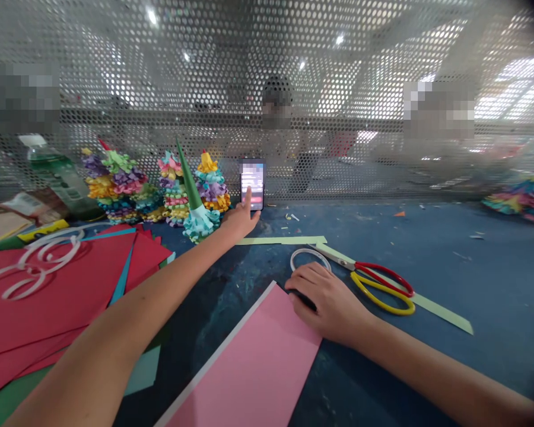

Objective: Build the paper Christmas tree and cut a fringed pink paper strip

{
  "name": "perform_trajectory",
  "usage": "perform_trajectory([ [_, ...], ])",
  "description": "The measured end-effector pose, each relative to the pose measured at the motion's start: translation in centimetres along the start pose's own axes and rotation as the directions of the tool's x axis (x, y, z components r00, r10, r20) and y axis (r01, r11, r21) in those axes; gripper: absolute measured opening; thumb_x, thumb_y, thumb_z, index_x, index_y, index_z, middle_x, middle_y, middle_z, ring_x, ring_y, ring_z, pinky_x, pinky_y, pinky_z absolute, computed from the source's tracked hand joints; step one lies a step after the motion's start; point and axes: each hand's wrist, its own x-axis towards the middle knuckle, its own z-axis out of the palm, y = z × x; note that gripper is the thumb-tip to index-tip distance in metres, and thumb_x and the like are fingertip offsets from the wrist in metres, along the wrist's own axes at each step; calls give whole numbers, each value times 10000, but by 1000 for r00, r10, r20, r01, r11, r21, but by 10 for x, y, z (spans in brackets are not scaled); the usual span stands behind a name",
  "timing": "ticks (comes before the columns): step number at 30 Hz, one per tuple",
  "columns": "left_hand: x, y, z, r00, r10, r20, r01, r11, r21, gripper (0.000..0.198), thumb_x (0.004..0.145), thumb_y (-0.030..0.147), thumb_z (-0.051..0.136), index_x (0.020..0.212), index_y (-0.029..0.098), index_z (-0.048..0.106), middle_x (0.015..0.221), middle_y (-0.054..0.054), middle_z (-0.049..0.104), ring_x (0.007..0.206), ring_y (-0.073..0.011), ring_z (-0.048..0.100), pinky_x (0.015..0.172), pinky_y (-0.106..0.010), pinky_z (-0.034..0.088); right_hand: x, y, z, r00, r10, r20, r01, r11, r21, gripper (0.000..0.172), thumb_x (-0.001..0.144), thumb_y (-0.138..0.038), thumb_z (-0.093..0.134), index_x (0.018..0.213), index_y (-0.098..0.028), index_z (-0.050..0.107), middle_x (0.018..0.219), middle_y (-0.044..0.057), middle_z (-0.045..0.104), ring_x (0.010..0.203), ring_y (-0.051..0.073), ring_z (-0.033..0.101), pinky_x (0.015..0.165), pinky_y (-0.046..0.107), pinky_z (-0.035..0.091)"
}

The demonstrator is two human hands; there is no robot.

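Note:
My left hand point(240, 222) reaches forward, its index finger raised against the lit screen of a smartphone point(252, 186) propped upright by the mesh. My right hand point(324, 299) is curled over a small black object point(303, 299), mostly hidden by my fingers, beside a sheet of pink card point(244, 362). Just past those fingers lie a thin white paper ring point(309, 256) and scissors with red and yellow handles point(378, 287). The scissors rest on a pale green paper strip point(440, 311).
Layered paper cone trees point(115, 187) and a green-tipped one point(200, 207) stand left of the phone, near a plastic bottle point(57, 172) and red card sheets point(48, 296). A perforated metal screen point(360, 71) backs the blue worktable point(480, 267). Blurred people sit beyond it.

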Motion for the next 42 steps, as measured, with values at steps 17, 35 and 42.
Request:
perform_trajectory([
  [17, -71, 10, -52, 919, 390, 54, -367, 898, -244, 368, 995, 319, 340, 1177, 204, 639, 1143, -62, 688, 1042, -206, 631, 903, -295, 466, -3, -5, -4, 997, 14, 81, -19, 998, 57, 262, 879, -296, 593, 1120, -205, 641, 1177, 102, 630, 1121, 293, 520, 984, 509, 345],
  [35, -201, 26, -88, 895, 409, 180, -282, 830, -481, 388, 996, 560, 285, 887, 241, 476, 767, 1, 610, 667, -182, 597, 577, -304, 386, -9, -43, -21, 878, 317, 359, -465, 383, 798, 264, 803, -438, 611, 746, -208, 495, 674, -39, 445, 601, 114, 407, 539, 245, 313],
  [42, -213, 27, -96, 820, 572, -21, -572, 819, -46, 245, 1028, 264, 313, 957, 214, 542, 870, -49, 630, 749, -229, 622, 666, -368, 445, -16, -53, -9, 919, 270, 286, -373, 370, 851, 264, 872, -439, 566, 798, -188, 533, 738, -22, 480, 682, 126, 432, 624, 258, 335],
])
